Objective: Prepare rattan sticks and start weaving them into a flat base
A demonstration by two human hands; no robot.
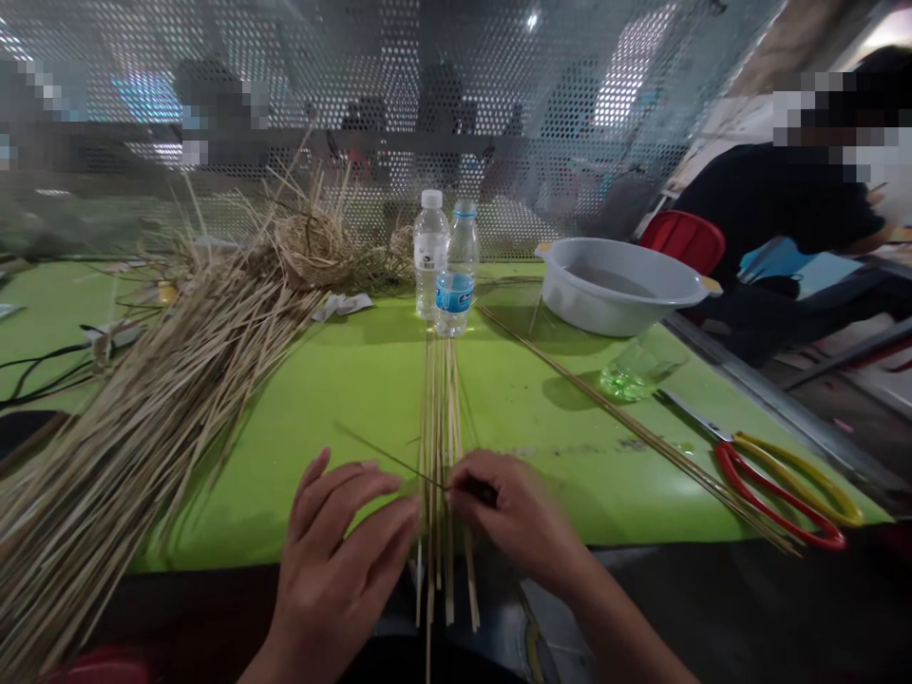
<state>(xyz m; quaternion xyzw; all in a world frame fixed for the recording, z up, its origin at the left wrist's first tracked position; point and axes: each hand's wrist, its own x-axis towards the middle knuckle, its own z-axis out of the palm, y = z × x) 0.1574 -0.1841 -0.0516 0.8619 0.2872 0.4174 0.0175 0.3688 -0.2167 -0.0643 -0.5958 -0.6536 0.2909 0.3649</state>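
Several pale, thin strips (447,408) lie lengthwise before me, their far ends at the bottles and their near ends past the table's front edge. Across them slants one darker thin strip (385,448). Its end is pinched between the thumb and finger of my right hand (503,508), just over the right side of the lengthwise strips. My left hand (342,551) is beside them on the left, fingers spread and bent, with nothing visible in its grasp. Its thumb and fingertip come close to the leftmost strip; whether they touch it I cannot tell.
Two water bottles (456,285) stand at the far ends of the strips. A large heap of strips (178,380) and a woven basket (310,252) lie left. Rightward are a grey basin (619,294), a clear cup (641,366), scissors (784,484) and a seated person (769,204).
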